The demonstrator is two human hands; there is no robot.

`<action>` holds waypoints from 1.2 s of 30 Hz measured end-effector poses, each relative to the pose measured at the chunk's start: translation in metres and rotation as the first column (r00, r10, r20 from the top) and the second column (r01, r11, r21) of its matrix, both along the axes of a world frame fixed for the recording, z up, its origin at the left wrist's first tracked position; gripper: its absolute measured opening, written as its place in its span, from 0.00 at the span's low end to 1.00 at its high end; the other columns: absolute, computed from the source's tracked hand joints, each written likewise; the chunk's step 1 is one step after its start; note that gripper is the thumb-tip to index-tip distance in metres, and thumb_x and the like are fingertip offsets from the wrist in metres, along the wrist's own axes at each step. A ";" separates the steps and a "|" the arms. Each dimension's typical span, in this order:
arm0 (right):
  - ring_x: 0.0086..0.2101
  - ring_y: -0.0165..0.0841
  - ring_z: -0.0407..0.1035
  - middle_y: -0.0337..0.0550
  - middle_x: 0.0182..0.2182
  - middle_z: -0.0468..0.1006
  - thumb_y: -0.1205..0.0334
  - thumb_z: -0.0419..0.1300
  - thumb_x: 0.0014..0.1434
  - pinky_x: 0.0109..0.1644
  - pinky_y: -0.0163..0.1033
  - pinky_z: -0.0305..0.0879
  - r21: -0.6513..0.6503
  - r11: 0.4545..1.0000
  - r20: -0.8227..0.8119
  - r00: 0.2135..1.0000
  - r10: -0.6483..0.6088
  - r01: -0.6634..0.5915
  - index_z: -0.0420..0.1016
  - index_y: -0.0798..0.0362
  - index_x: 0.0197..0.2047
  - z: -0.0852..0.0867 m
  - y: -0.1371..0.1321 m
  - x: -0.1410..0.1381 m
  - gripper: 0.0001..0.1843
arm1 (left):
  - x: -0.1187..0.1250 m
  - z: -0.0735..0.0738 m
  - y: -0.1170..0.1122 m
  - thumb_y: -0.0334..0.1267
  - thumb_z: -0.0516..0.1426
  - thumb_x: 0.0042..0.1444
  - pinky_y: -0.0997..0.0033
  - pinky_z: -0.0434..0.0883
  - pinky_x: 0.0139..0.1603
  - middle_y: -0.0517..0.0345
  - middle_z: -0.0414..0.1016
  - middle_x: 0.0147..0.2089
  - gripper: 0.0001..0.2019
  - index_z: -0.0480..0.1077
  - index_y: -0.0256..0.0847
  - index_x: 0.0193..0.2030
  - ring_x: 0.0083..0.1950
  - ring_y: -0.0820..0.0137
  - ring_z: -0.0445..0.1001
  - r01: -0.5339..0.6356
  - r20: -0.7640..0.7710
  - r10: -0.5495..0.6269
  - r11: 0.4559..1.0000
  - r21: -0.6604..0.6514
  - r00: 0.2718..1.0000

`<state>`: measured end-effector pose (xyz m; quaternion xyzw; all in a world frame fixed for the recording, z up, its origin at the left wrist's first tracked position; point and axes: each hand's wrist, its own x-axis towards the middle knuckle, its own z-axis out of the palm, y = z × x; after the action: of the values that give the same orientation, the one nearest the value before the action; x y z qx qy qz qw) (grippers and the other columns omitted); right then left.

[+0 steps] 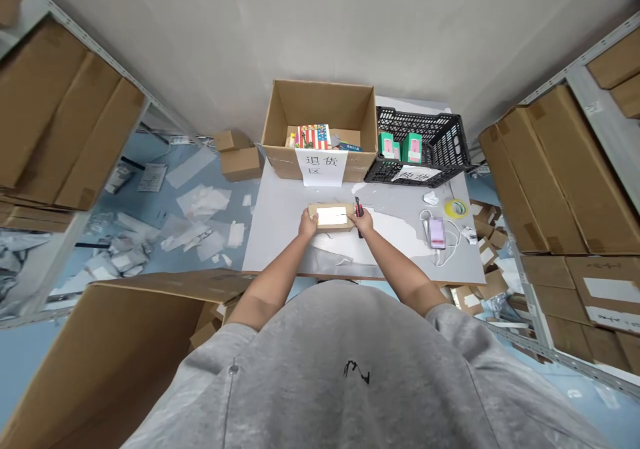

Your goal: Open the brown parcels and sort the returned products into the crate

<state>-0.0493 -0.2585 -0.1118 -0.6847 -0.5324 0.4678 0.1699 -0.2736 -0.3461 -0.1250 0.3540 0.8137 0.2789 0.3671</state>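
Note:
A small brown cardboard parcel [332, 217] with a white label on top lies on the grey table [280, 236]. My left hand [308, 224] is closed on the parcel's left end. My right hand [363, 221] is at its right end, fingers wrapped round a red and black utility knife [358, 210] that points away from me beside the parcel.
An open carton [320, 126] with a paper sign and a black crate [425, 144] holding green boxes stand at the table's far edge. A phone [437, 232] with cable and a tape roll [455, 208] lie right. A big open box [115, 349] stands near left; shelves of cartons flank both sides.

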 end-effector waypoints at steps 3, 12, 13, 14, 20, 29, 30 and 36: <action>0.32 0.31 0.75 0.42 0.41 0.83 0.52 0.71 0.54 0.30 0.32 0.74 -0.046 0.997 0.028 0.997 -0.068 0.069 0.75 0.53 0.49 -0.004 0.001 -0.003 0.23 | -0.003 -0.002 0.007 0.40 0.52 0.72 0.68 0.68 0.68 0.46 0.73 0.70 0.28 0.55 0.40 0.76 0.68 0.64 0.74 -0.001 0.098 0.003 1.000 -0.024 0.995; 0.30 0.31 0.76 0.42 0.34 0.83 0.49 0.76 0.50 0.27 0.30 0.70 -0.135 0.966 -0.234 0.940 -0.247 0.220 0.79 0.54 0.42 0.000 -0.014 0.011 0.22 | -0.009 0.010 -0.011 0.60 0.52 0.69 0.55 0.71 0.64 0.54 0.76 0.68 0.31 0.64 0.53 0.74 0.67 0.52 0.74 -0.003 -0.017 0.001 0.988 -0.152 1.000; 0.31 0.31 0.77 0.43 0.34 0.83 0.49 0.76 0.49 0.26 0.29 0.69 -0.155 0.963 -0.276 0.926 -0.256 0.219 0.79 0.54 0.42 0.002 -0.015 0.014 0.23 | -0.011 0.013 -0.011 0.61 0.52 0.68 0.54 0.71 0.63 0.53 0.77 0.67 0.32 0.66 0.53 0.73 0.67 0.50 0.75 -0.027 -0.040 0.021 0.985 -0.169 0.999; 0.33 0.32 0.78 0.45 0.36 0.84 0.49 0.77 0.49 0.26 0.29 0.68 -0.169 0.964 -0.307 0.918 -0.252 0.208 0.79 0.54 0.42 0.004 -0.016 0.017 0.23 | -0.012 0.016 -0.009 0.63 0.52 0.67 0.52 0.72 0.62 0.51 0.77 0.67 0.32 0.68 0.52 0.72 0.66 0.49 0.75 -0.052 -0.059 0.041 0.980 -0.192 0.997; 0.38 0.36 0.80 0.48 0.40 0.85 0.46 0.78 0.48 0.26 0.29 0.69 -0.155 0.979 -0.293 0.940 -0.174 0.133 0.80 0.53 0.43 0.008 -0.024 0.033 0.26 | -0.010 0.022 0.002 0.68 0.46 0.67 0.50 0.73 0.56 0.41 0.82 0.59 0.34 0.77 0.44 0.57 0.60 0.44 0.78 -0.093 -0.025 0.089 0.949 -0.300 0.996; 0.37 0.32 0.77 0.43 0.41 0.83 0.47 0.74 0.51 0.28 0.29 0.73 -0.096 0.985 -0.284 0.944 -0.166 0.144 0.80 0.53 0.48 -0.016 -0.030 0.020 0.26 | 0.004 -0.013 -0.017 0.52 0.61 0.66 0.61 0.71 0.66 0.51 0.78 0.65 0.29 0.65 0.48 0.71 0.66 0.61 0.76 0.021 0.107 -0.024 0.999 0.031 0.994; 0.36 0.32 0.76 0.42 0.40 0.83 0.48 0.74 0.50 0.28 0.29 0.73 -0.106 0.986 -0.278 0.948 -0.153 0.128 0.79 0.54 0.49 -0.020 -0.031 0.019 0.26 | 0.006 -0.017 -0.019 0.47 0.63 0.64 0.63 0.71 0.66 0.51 0.76 0.67 0.33 0.62 0.47 0.73 0.66 0.62 0.75 0.036 0.120 -0.042 0.998 0.050 0.992; 0.33 0.29 0.72 0.40 0.41 0.80 0.54 0.73 0.51 0.28 0.31 0.75 -0.123 0.988 -0.239 0.963 -0.123 0.096 0.78 0.53 0.51 -0.039 -0.038 0.018 0.25 | 0.014 -0.034 -0.019 0.32 0.62 0.60 0.62 0.70 0.69 0.45 0.72 0.69 0.42 0.51 0.43 0.78 0.67 0.67 0.74 0.032 0.166 -0.044 0.997 0.071 0.985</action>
<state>-0.0317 -0.2961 -0.1507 -0.6583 -0.4418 0.5677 0.2219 -0.2601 -0.3655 -0.1589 0.3571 0.7631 0.3281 0.4272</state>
